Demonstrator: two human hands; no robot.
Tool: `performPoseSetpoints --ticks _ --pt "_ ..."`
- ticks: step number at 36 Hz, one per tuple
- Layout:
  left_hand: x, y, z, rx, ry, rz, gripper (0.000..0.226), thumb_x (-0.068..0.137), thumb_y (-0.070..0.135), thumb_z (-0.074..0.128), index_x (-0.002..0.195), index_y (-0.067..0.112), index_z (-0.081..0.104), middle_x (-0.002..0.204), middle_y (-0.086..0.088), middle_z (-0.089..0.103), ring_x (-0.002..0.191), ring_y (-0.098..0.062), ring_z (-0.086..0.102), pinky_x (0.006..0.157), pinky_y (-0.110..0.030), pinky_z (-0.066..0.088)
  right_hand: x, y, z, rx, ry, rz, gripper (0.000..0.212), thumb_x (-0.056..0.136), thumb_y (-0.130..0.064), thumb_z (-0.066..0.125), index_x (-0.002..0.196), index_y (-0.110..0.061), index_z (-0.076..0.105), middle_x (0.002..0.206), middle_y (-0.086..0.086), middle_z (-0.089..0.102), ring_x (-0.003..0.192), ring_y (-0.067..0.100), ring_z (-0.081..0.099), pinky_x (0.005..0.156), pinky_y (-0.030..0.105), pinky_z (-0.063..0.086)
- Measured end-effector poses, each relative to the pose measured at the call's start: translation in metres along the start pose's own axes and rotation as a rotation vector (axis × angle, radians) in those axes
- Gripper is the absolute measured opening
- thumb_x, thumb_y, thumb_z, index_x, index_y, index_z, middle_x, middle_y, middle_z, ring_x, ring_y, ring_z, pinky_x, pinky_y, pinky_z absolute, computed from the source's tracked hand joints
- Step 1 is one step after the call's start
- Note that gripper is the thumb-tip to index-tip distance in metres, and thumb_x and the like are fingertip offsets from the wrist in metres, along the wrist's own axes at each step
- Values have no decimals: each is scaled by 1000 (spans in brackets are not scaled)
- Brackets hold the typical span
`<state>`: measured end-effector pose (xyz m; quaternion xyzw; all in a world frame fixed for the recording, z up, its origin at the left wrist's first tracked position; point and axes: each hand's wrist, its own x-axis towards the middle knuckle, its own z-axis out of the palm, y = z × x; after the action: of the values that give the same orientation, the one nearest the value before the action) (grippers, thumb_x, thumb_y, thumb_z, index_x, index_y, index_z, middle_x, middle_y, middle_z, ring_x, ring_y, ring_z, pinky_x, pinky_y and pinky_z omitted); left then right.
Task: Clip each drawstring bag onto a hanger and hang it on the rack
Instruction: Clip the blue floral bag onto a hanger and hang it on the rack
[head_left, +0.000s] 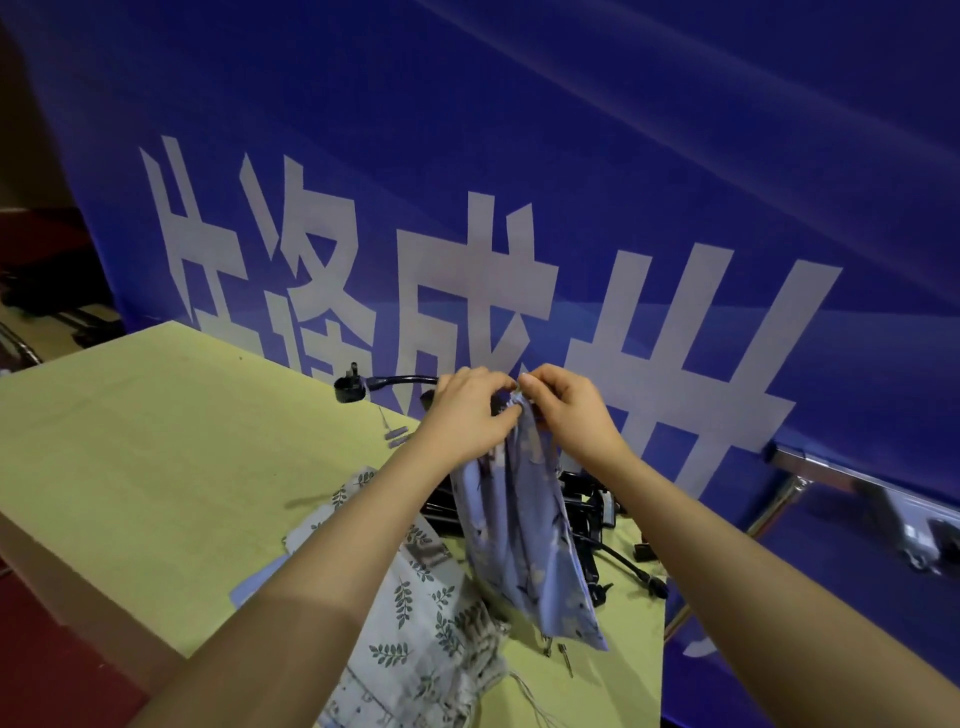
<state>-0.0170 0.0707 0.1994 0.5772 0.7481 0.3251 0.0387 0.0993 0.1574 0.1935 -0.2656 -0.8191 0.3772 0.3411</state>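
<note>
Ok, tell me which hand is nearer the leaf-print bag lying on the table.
Left. The left hand pinches the blue bag above the leaf-print bag; the right hand pinches it farther to the right.

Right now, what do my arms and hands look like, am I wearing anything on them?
Both forearms are bare for their whole visible length: no sleeves show. The left hand and right hand wear no gloves. No rings, watch, bracelets or other markings can be seen from this view. The fingernails look short and unpainted, though they are small in the picture.
</note>
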Motion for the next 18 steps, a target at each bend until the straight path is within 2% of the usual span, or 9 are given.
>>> performPoseSetpoints --ticks 2,4,5,7,9,12,15,18 --pt "-1 3 -1 -83 -4 -10 34 93 28 51 125 17 57 102 -8 65 100 -24 56 83 -31 39 1 -1 -2 -50 -1 -31 23 99 -23 48 82 -14 62 64 -6 54 58 3 49 60 24 43" --pt "-2 5 0 -103 -1 -3 32 93 26 50 122 17 58 78 -5 61 78 -24 54 69 -28 36 3 -1 -3 -112 6 -68 25 99 -24 48 86 -8 63 67 0 58 61 9 52 60 27 44" --pt "-2 6 1 -94 2 2 32 93 28 49 122 18 58 75 -5 58 78 -25 52 69 -28 34 5 0 -4 -143 15 -83 26 99 -25 48 88 -7 63 71 3 60 64 14 55 62 30 46" --pt "0 6 1 -79 26 -9 34 93 35 49 122 22 59 88 -8 62 95 -28 53 76 -30 37 7 -1 -7 -191 29 -97 27 99 -27 47 88 -8 63 70 1 59 65 14 54 62 31 45" --pt "2 9 -1 -55 58 -14 35 94 42 48 122 25 60 100 -10 64 103 -29 53 80 -32 38 9 -3 -10 -165 21 -85 26 100 -25 47 85 -10 62 63 -5 53 56 4 49 57 22 42" --pt "5 17 -7 1 75 29 31 95 38 47 119 23 62 95 -8 66 98 -24 55 78 -29 31 9 -7 -13 -83 23 -62 28 100 -25 46 76 -18 56 59 -6 48 49 2 46 52 17 39" --pt "11 22 -9 1 43 63 26 95 33 50 110 18 65 92 -3 60 95 -23 57 82 -31 36 9 -8 -18 -191 53 -88 26 100 -25 46 77 -20 57 62 -8 52 54 0 50 53 12 38" --pt "17 26 -8 34 10 93 24 94 30 51 105 14 65 90 2 45 91 -23 54 83 -30 35 7 -7 -24 -278 92 -124 26 100 -26 46 82 -14 61 67 -4 58 60 7 54 58 24 44"
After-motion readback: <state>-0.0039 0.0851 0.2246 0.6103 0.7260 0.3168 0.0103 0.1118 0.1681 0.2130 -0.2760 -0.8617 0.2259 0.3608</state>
